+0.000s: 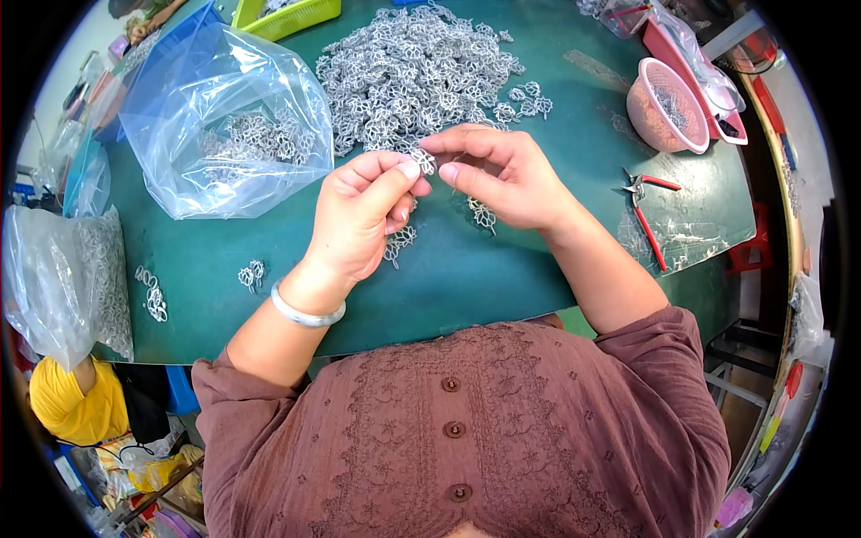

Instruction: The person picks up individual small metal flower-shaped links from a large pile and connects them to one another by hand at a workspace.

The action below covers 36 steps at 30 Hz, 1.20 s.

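My left hand [363, 202] pinches a small silver openwork metal link [422, 160] between thumb and fingers. Close beside it is my right hand [502, 170], its fingers bent toward the link; whatever lies between its thumb and index finger is too small to make out. Linked metal pieces [482, 213] show just under the right hand, and more metal links [400, 240] show below the left; I cannot tell whether these hang from the fingers or lie on the table. Beyond both hands spreads a large pile of silver metal links [413, 72].
A clear plastic bag [260, 193] with metal pieces stands at left, another filled bag [103, 287] nearer. Red-handled pliers [644, 211] and a pink basket [641, 112] are at right on the green table [502, 287]. A yellow-green basket [300, 20] is at the back.
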Each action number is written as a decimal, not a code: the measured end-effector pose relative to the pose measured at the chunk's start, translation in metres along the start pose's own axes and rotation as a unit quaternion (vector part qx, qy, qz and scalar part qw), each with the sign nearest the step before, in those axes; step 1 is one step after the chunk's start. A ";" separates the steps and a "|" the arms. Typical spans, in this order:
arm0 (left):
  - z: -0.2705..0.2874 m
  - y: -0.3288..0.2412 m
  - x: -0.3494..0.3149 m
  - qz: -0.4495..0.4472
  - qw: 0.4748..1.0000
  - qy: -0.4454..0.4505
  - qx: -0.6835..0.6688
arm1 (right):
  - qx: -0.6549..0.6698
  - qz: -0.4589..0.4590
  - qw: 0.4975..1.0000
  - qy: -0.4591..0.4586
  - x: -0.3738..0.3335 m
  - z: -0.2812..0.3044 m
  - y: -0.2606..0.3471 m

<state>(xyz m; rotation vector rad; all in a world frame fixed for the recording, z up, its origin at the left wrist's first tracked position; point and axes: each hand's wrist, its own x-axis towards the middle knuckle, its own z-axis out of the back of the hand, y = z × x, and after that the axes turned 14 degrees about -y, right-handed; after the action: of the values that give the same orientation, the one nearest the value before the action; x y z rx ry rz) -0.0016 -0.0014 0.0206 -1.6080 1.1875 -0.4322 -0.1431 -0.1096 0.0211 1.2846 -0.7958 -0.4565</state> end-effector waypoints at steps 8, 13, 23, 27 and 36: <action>0.000 0.004 -0.002 -0.133 0.987 -0.014 0.084 | -0.071 0.101 0.991 -0.059 0.003 0.002 0.001; 0.000 0.007 -0.003 -0.243 0.957 -0.016 0.156 | -0.111 0.182 0.976 -0.052 0.004 0.002 0.000; 0.001 0.010 0.000 -0.367 0.904 -0.002 0.218 | -0.135 0.232 0.960 -0.084 0.002 -0.002 0.002; 0.001 0.012 0.002 -0.381 0.898 -0.004 0.218 | -0.153 0.254 0.951 -0.088 0.002 -0.001 0.001; 0.003 0.006 0.000 -0.145 0.980 0.037 0.127 | -0.166 0.286 0.944 -0.019 0.005 0.002 0.011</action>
<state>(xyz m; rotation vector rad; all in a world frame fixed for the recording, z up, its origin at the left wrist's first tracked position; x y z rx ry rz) -0.0022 0.0009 0.0144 -1.5540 0.9096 -0.8046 -0.1426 -0.1114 0.0328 0.6873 -1.0301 -0.1346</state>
